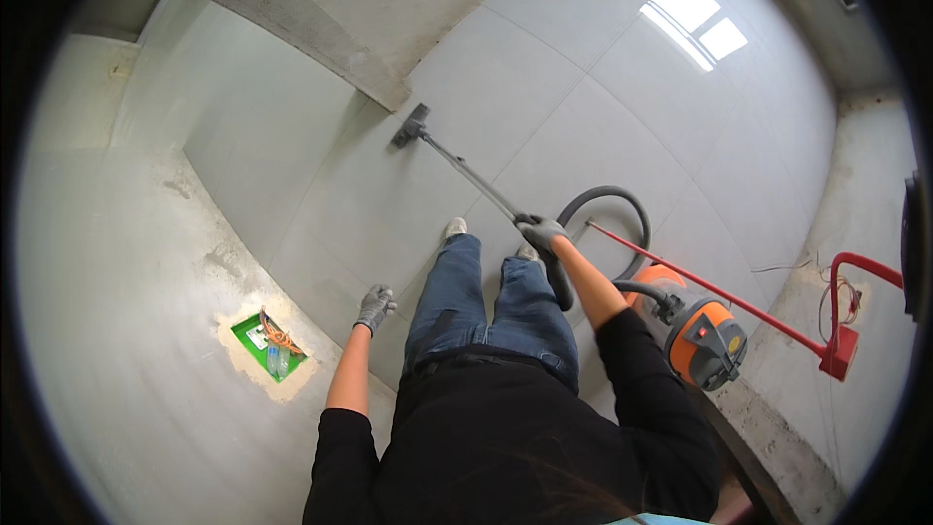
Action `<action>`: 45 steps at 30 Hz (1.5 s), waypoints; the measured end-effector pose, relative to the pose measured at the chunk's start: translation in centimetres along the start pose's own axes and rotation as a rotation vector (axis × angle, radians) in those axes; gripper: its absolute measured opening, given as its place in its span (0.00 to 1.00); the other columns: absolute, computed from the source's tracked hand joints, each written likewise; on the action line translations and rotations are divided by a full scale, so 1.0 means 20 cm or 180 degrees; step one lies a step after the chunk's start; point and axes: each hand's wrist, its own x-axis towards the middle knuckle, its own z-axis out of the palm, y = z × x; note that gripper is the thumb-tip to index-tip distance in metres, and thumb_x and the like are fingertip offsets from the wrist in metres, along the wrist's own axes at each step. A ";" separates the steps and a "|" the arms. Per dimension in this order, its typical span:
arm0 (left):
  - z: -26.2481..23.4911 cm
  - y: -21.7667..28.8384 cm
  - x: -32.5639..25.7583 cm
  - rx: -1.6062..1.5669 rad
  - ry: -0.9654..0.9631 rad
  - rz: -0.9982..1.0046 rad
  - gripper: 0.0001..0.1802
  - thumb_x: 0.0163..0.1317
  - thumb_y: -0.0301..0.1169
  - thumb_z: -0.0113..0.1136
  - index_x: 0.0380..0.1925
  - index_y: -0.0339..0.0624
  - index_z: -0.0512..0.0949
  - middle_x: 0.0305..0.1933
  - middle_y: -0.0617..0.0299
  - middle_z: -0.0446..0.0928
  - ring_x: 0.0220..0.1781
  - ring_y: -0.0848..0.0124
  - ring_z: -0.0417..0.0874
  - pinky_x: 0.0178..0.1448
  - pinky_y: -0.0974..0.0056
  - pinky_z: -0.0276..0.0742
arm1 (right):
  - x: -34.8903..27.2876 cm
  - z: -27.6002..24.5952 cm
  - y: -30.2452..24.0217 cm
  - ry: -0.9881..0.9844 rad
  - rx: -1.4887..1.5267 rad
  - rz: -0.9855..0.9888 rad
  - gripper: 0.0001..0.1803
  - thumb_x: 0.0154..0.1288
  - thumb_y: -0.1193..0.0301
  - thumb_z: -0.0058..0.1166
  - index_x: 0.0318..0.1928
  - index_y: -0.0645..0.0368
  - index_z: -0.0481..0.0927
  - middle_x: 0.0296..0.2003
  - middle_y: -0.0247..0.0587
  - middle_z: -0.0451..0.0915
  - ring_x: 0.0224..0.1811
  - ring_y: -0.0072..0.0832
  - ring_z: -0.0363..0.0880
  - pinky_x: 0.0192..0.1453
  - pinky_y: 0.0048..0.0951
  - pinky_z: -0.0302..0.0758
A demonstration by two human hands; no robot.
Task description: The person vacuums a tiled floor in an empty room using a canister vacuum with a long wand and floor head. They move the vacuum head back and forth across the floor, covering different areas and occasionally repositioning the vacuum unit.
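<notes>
My right hand [540, 231], in a grey glove, is wrapped round the upper end of a vacuum cleaner wand [476, 178]. The wand slants away to the far left, and its dark floor head [411, 126] rests on the tiles by the end of a wall. A black hose [637, 209] loops from near my right hand to the orange and grey vacuum cleaner [708, 335] at my right. My left hand [376, 307], also gloved in grey, hangs beside my left leg with its fingers curled in. It touches nothing, and no object shows in it.
Large grey tiles [622, 126] cover the floor. A red metal stand [719, 292] with a long bar lies across the right side, close to the vacuum cleaner. In the left wall sits a green recessed box [269, 345] with orange wires. A rough concrete wall edge [292, 15] juts in ahead.
</notes>
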 end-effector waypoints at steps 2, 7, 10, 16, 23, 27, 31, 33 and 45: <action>0.08 -0.06 -0.09 0.0122 0.0061 0.0140 0.15 0.66 0.36 0.56 0.50 0.45 0.69 0.32 0.66 0.73 0.25 0.76 0.78 0.25 0.70 0.74 | 0.11 -0.03 -0.14 -0.0410 0.0543 0.0330 0.31 0.55 0.49 0.55 0.58 0.47 0.76 0.46 0.43 0.82 0.46 0.33 0.82 0.45 0.34 0.77; 0.12 -0.29 -0.24 0.0169 0.0210 -0.0007 0.12 0.66 0.34 0.55 0.47 0.45 0.69 0.31 0.64 0.73 0.24 0.74 0.77 0.24 0.68 0.74 | 0.11 -0.13 0.02 -0.0207 0.0480 0.0194 0.35 0.53 0.47 0.56 0.58 0.52 0.76 0.45 0.45 0.82 0.45 0.36 0.82 0.46 0.35 0.78; 0.10 -0.45 -0.26 -0.0299 0.0067 -0.0194 0.10 0.66 0.33 0.55 0.45 0.46 0.69 0.30 0.63 0.72 0.24 0.70 0.78 0.23 0.65 0.74 | -0.05 -0.17 0.38 0.0151 0.0343 0.0185 0.38 0.52 0.45 0.57 0.58 0.57 0.76 0.48 0.46 0.82 0.51 0.37 0.80 0.56 0.33 0.73; 0.23 -0.76 -0.22 -0.0772 0.0415 -0.0936 0.08 0.65 0.33 0.54 0.43 0.52 0.70 0.22 0.67 0.68 0.20 0.67 0.75 0.18 0.65 0.67 | -0.85 -0.30 1.15 0.0309 0.0426 0.0590 0.29 0.58 0.51 0.58 0.54 0.56 0.78 0.39 0.41 0.82 0.42 0.33 0.81 0.50 0.31 0.75; 0.31 -0.70 -0.06 -0.0897 -0.0191 -0.1430 0.16 0.69 0.39 0.47 0.53 0.47 0.69 0.24 0.60 0.69 0.20 0.63 0.73 0.22 0.60 0.69 | -0.72 -0.16 0.99 0.0389 0.2349 0.0477 0.32 0.58 0.59 0.64 0.62 0.54 0.71 0.35 0.34 0.79 0.24 0.23 0.75 0.27 0.26 0.74; 0.21 -0.35 0.14 -0.0145 -0.0121 -0.0605 0.09 0.68 0.38 0.51 0.43 0.49 0.69 0.25 0.63 0.69 0.23 0.66 0.76 0.21 0.62 0.70 | -0.14 -0.16 0.51 0.0074 0.2309 0.0638 0.41 0.56 0.52 0.64 0.68 0.50 0.64 0.34 0.40 0.80 0.18 0.27 0.73 0.20 0.30 0.72; 0.07 0.05 0.29 -0.1010 -0.0104 0.0196 0.08 0.67 0.35 0.55 0.34 0.51 0.66 0.26 0.66 0.70 0.23 0.71 0.78 0.20 0.67 0.72 | 0.28 -0.27 0.07 0.0288 0.1574 0.0394 0.41 0.56 0.50 0.63 0.65 0.59 0.67 0.50 0.47 0.79 0.42 0.33 0.80 0.42 0.33 0.77; 0.06 0.20 0.36 -0.1028 -0.0096 0.0206 0.07 0.67 0.34 0.55 0.36 0.49 0.67 0.27 0.67 0.69 0.22 0.73 0.76 0.20 0.69 0.71 | 0.38 -0.33 0.00 0.0166 0.1431 0.0262 0.40 0.57 0.48 0.60 0.64 0.60 0.69 0.52 0.47 0.79 0.49 0.31 0.79 0.51 0.29 0.75; 0.38 0.61 0.81 -0.0895 -0.0814 -0.0281 0.06 0.68 0.35 0.54 0.38 0.51 0.67 0.26 0.67 0.71 0.23 0.73 0.76 0.21 0.69 0.73 | -0.91 -0.41 0.90 0.0527 0.0874 0.1801 0.27 0.60 0.51 0.58 0.53 0.55 0.79 0.37 0.33 0.80 0.38 0.22 0.76 0.45 0.24 0.73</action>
